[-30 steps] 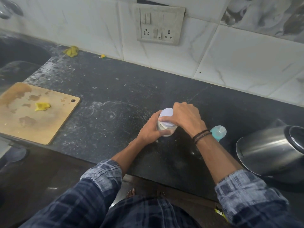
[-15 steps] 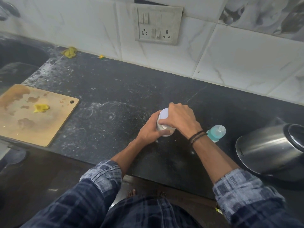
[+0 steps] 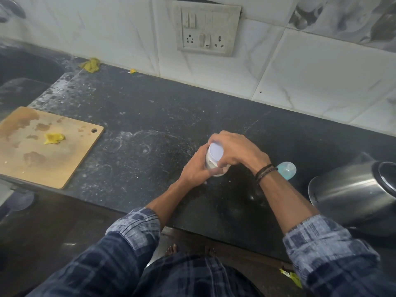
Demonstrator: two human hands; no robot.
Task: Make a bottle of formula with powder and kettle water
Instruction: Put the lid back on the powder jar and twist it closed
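Right now both hands meet on the tub [image 3: 211,162], which stands upright on the worktop [image 3: 150,116] straight ahead of the person. The left hand [image 3: 194,168] comes at the tub from its left, fingers wrapped round the side wall and bracing it. The right hand [image 3: 234,150] arches over from the tub's right, fingertips curled down round the rim of the lid [image 3: 216,151], whose pale top shows between the two hands. The tub's long axis runs vertically, so the coming move is probably a twist about that axis or a straight lift of the lid, with the left hand resisting.

The bottle [image 3: 287,171] stands to the right of the tub, just beyond the right wrist, so it is nearer the right hand. Its teat is on, so it looks not yet opened. The kettle [image 3: 351,189] sits further right of the tub, well apart from it. Whether the lid is already loose cannot be told.
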